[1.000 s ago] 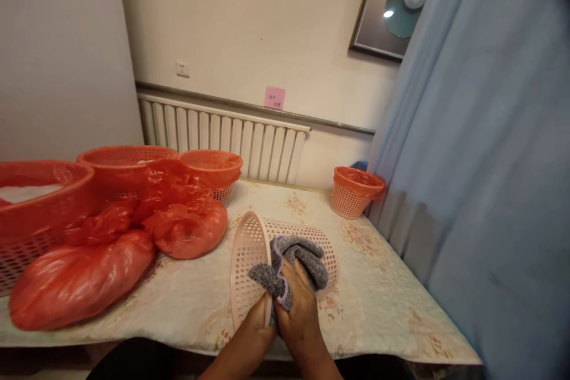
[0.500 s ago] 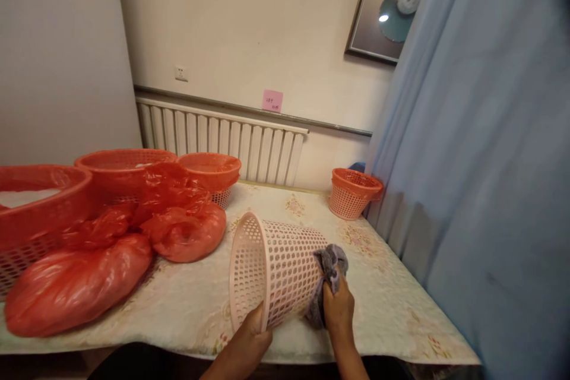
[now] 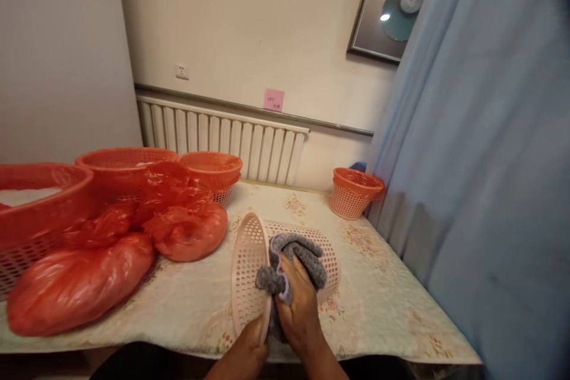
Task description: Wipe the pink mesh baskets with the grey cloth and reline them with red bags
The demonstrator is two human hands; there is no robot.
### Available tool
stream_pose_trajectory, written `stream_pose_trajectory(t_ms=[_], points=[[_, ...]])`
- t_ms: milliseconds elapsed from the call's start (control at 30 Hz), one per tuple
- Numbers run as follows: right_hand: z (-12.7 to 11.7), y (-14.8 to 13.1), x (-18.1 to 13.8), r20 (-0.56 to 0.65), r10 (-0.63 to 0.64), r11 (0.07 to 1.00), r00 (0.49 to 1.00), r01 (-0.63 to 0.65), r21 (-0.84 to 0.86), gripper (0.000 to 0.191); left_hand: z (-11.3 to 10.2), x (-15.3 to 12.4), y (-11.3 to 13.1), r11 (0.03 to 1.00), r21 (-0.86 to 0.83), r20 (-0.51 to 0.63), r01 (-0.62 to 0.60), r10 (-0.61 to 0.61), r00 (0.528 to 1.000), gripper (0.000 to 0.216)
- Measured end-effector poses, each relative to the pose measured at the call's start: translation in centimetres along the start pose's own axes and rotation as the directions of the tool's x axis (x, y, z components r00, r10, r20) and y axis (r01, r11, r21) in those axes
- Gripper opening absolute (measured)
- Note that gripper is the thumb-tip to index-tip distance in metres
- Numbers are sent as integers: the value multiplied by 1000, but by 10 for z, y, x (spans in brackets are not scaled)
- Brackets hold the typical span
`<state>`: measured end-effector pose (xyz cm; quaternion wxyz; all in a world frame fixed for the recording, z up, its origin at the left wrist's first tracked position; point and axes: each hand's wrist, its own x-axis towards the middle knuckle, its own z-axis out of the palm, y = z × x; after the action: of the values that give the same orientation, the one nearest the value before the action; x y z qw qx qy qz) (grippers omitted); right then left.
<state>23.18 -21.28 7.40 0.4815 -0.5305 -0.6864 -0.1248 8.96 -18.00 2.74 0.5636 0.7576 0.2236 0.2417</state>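
Note:
A pale pink perforated plastic wastebasket [image 3: 248, 261] lies on its side on the table, mouth turned to the left. My left hand [image 3: 250, 344] is closed on the near part of its rim. A grey cloth with a lilac edge [image 3: 303, 252] is bunched in my right hand [image 3: 300, 303], which presses it against the outside of the basket close to the rim. The cloth hides part of the basket's wall, and some of my right fingers are buried in its folds.
On the left stand several baskets lined with red bags [image 3: 129, 160], with tied full red bags [image 3: 84, 285] before them. Another lined basket [image 3: 351, 193] stands at the back right, by the blue curtain [image 3: 472, 160]. A flowered cloth covers the table [image 3: 187, 303]; behind it is a radiator [image 3: 222, 130].
My right hand has moved the cloth left along the basket's outside, from near its base to beside the rim. The left hand stays on the rim.

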Motion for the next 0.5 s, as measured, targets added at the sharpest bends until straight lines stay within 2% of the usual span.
stream_pose_trajectory(t_ms=[67,167,233,367,500], points=[[-2,0,15,27,49,998,998,-50,26,53,-2,-4,-2,999,24,10,28,-29,1000,66],[0,0,21,43,86,996,995,-87,35,56,-5,-5,-3,1000,25,12,15,-16,1000,65],[4,-1,17,23,75,997,997,-75,17,56,-5,-2,-2,1000,-10,-23,-14,14,1000,63],[6,-4,8,-4,46,999,999,-46,-7,55,-3,10,6,995,-90,-167,-36,21,986,61],[-1,5,14,31,56,998,998,-56,11,52,-2,16,14,983,-159,-158,-96,71,985,58]])
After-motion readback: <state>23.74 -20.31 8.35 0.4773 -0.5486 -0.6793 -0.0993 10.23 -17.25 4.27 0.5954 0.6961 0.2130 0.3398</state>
